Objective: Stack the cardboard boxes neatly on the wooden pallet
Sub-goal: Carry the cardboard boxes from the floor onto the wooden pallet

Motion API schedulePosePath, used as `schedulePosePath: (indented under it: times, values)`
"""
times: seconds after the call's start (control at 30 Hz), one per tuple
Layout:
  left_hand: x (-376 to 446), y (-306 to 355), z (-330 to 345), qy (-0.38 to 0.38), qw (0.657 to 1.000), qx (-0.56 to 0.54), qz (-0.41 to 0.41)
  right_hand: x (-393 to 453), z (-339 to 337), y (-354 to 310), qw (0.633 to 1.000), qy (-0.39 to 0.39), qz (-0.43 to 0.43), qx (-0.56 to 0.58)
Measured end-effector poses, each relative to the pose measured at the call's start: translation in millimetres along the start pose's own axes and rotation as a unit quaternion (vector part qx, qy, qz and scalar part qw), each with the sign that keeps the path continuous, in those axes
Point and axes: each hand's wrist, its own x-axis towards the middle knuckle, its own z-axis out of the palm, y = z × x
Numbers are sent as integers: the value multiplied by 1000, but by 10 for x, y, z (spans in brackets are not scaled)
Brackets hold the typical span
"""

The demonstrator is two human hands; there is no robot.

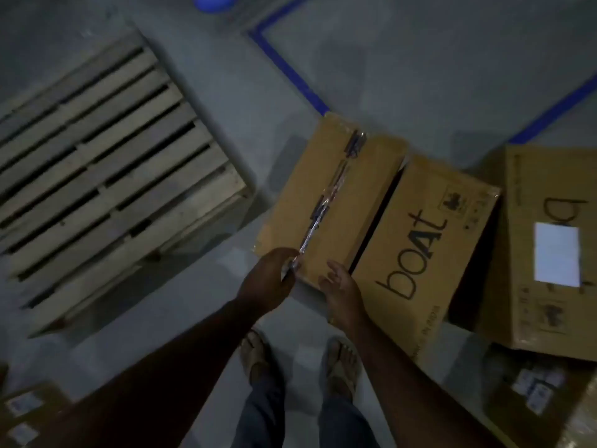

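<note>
A taped cardboard box (326, 202) sits on the grey floor in front of me, its taped seam facing up. My left hand (269, 281) grips its near left corner, fingers curled round the edge by the seam. My right hand (340, 291) holds the near right corner, fingers against the side. A second box printed "boat" (420, 240) lies right beside it on the right. The wooden pallet (106, 176) lies bare on the floor to the left, apart from the boxes.
A third box with a white label (546, 253) stands at the right. More labelled boxes sit at the bottom right (542, 399) and bottom left (22, 412). Blue floor tape (287, 69) runs behind. A blue object (213, 3) lies at the top edge. My sandalled feet (300, 363) stand below.
</note>
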Motion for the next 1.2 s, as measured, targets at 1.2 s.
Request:
schedulePosePath:
  times: [1.2]
  values:
    - [-579, -963, -883, 64, 902, -236, -355, -811, 193, -320, 979, 42, 37, 197]
